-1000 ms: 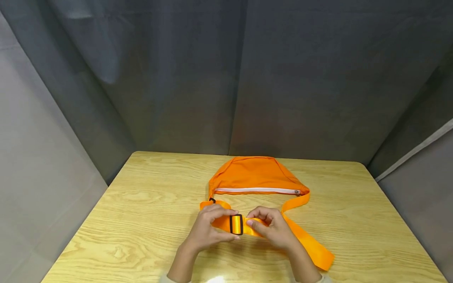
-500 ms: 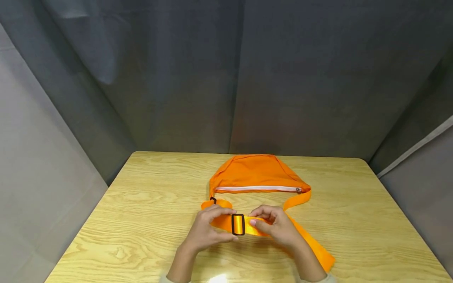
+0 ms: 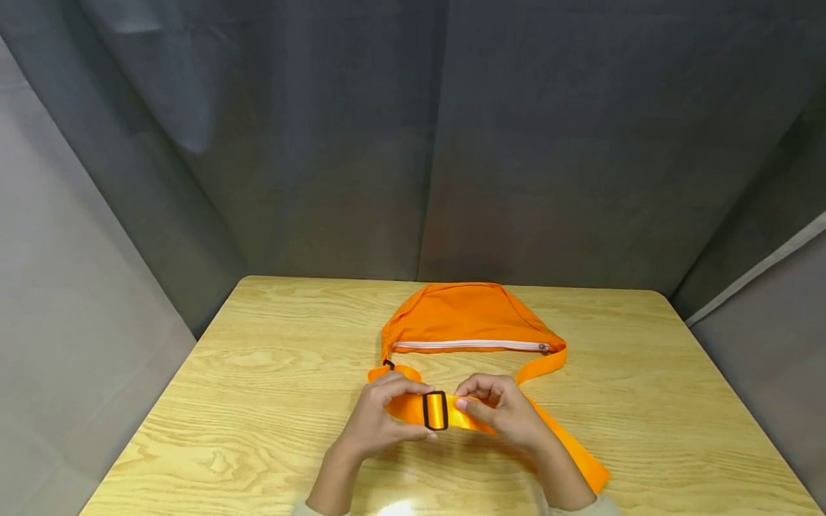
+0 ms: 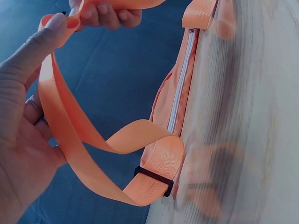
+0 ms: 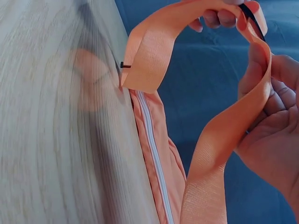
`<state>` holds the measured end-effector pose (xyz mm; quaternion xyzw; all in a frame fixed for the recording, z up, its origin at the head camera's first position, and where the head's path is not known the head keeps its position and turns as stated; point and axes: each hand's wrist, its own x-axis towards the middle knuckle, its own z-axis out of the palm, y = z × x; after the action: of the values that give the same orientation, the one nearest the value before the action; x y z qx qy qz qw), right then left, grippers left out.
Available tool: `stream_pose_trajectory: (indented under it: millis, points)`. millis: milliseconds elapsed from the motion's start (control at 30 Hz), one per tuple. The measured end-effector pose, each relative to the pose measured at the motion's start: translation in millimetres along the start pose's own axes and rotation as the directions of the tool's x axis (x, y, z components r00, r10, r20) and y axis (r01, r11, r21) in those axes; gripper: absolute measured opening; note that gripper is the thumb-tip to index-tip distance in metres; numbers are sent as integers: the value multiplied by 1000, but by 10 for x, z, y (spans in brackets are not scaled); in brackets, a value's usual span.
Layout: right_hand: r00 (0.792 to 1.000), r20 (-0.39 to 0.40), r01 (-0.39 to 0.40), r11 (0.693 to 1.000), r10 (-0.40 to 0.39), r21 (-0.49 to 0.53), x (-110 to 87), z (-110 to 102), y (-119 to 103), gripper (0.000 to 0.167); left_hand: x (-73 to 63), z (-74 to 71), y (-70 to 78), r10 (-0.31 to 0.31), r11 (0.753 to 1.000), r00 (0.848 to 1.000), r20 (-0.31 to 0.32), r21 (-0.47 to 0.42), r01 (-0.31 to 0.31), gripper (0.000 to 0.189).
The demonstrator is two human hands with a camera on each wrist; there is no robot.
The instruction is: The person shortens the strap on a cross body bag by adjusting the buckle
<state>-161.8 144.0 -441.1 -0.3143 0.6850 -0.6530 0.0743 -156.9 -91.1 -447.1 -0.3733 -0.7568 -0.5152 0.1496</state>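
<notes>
An orange shoulder bag (image 3: pixel 467 319) with a white zipper (image 3: pixel 467 345) lies flat on the wooden table (image 3: pixel 258 401). Its orange strap (image 3: pixel 568 451) runs through a black slide buckle (image 3: pixel 435 411) held just above the table. My left hand (image 3: pixel 381 419) pinches the strap on the left side of the buckle. My right hand (image 3: pixel 500 412) pinches the strap on the buckle's right side. In the left wrist view the strap (image 4: pixel 70 140) loops past my left hand (image 4: pixel 18 121) to a black ring (image 4: pixel 154 181) at the bag's corner. The right wrist view shows the strap (image 5: pixel 219 140) crossing my right hand (image 5: pixel 271 130).
Grey fabric curtains (image 3: pixel 413 143) wall in the table at the back and on both sides. The loose end of the strap lies toward the front right of the table. Bare wood surrounds the bag.
Both hands keep their pinch on the strap at the buckle. My right hand has shifted slightly, and the view has moved a little; the bag stays in place.
</notes>
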Motion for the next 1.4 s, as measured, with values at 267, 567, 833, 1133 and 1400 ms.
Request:
stream_pose_trajectory:
  millis: [267, 567, 833, 1133, 1400]
  points:
    - [998, 17, -55, 996, 57, -71, 8, -25, -29, 8, 8, -16, -13, 22, 999, 1000, -2, 31, -22, 53]
    - [999, 46, -7, 995, 12, -97, 3, -130, -57, 7, 42, -58, -21, 34, 998, 999, -21, 44, -33, 52]
    - [999, 34, 20, 999, -19, -37, 46, -62, -19, 8, 45, -27, -44, 17, 998, 1000, -12, 57, -16, 51]
    - [998, 12, -68, 994, 69, -91, 28, -71, -51, 9, 25, -13, -37, -12, 998, 1000, -18, 65, 13, 54]
    - [993, 9, -116, 988, 117, -101, -35, -136, -40, 11, 8, -16, -9, -27, 997, 999, -19, 73, 28, 54]
